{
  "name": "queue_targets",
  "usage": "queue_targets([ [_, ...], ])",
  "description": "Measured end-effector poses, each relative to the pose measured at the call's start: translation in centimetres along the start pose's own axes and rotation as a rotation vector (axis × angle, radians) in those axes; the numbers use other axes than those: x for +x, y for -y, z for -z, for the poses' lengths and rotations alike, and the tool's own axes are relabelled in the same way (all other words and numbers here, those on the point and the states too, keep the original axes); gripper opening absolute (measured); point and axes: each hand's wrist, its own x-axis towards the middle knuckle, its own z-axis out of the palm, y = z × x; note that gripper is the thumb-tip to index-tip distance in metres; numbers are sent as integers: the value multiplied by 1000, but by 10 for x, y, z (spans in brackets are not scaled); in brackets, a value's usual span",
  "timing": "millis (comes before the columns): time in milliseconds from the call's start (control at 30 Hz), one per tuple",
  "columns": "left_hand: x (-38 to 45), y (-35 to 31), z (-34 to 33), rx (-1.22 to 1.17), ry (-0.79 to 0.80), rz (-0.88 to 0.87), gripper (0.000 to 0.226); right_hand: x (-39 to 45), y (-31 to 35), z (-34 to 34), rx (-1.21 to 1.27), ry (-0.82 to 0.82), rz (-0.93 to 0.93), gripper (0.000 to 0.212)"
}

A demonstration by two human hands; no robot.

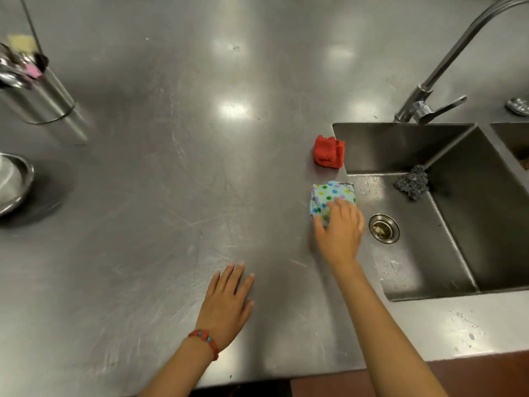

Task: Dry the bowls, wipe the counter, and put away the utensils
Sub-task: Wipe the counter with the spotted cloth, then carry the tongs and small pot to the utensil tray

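The dotted cloth (329, 197) lies on the steel desk (177, 173), at the left rim of the sink (429, 224), and one edge of it reaches over that rim. It is pale blue with green, blue, yellow and red dots, and it is folded into a small thick pad. It looks soft and light, maybe a little damp, so I think it will bend and open if it is lifted by one corner. It is better to press it flat from above for wiping, or to take the whole pad between thumb and fingers.

The right hand (340, 227) lies on the near part of the cloth. Its fingers are bent a little over the fabric and the thumb is spread to the left on the desk side. I cannot tell for sure if it pinches the cloth or only presses on it. The left hand (229, 299) rests flat on the desk, well apart from the cloth, with straight fingers a little spread, and it holds nothing.

A red cloth (329, 151) sits crumpled just behind the dotted one. A steel scrubber (412, 181) lies in the sink. At the far left stand a bowl (13, 181) and a holder (34, 90) with utensils. The wiping step seems to be in hand now.
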Motion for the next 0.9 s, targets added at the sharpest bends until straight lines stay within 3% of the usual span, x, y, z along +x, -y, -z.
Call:
queue_targets([
  [133,-3,15,11,-79,-26,-8,59,-60,36,-18,104,239,193,46],
  [233,-17,39,20,-109,-73,33,46,-102,60,-30,80,327,263,50],
  [500,-101,148,48,-202,-129,283,55,-182,153,-57,91,369,421,52],
  [900,-237,341,88,-145,-187,494,56,-278,377,-119,177,433,541,49],
])
